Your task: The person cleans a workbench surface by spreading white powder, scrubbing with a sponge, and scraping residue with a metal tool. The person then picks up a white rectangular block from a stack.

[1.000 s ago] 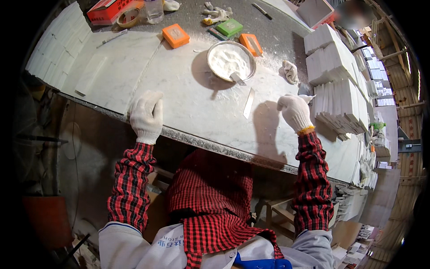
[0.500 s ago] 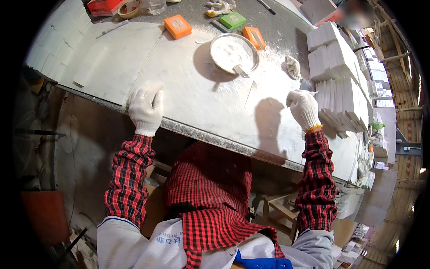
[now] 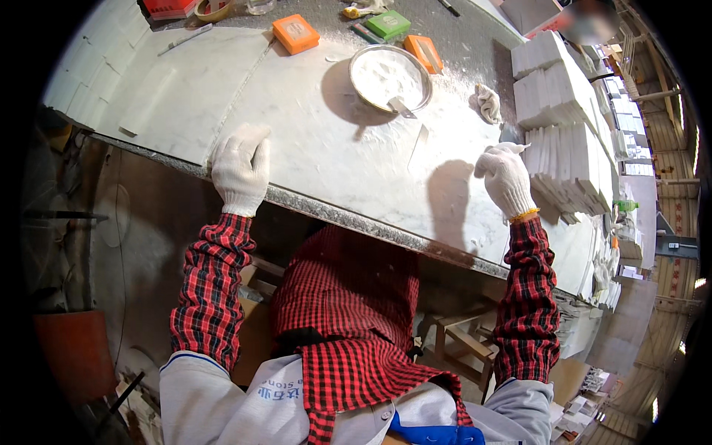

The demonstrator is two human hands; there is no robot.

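My left hand (image 3: 241, 169), in a white knit glove, rests at the front edge of a white marble slab (image 3: 311, 152), beside a seam. Its fingers are curled under, and what they may hold is hidden. My right hand (image 3: 506, 180), gloved too, is held closed over the slab's right part, next to a stack of white tiles (image 3: 567, 159). Anything inside its curled fingers is out of sight. Between and beyond my hands stands a round metal bowl (image 3: 386, 78) of white powder or paste, a flat scraper blade (image 3: 403, 108) at its near rim. A thin pale strip (image 3: 417, 144) lies below it.
Orange boxes (image 3: 295, 34) (image 3: 423, 54) and a green box (image 3: 388, 24) lie near the bowl. A crumpled cloth (image 3: 487, 103) is by the tiles. A pen-like stick (image 3: 185, 39) lies far left. Under the table is a wooden stool (image 3: 463, 341). Another person (image 3: 589, 26) is at far right.
The view has shifted slightly, so the bowl and boxes sit a little higher. My right hand has tilted slightly at the wrist; my left hand stays at the slab edge.
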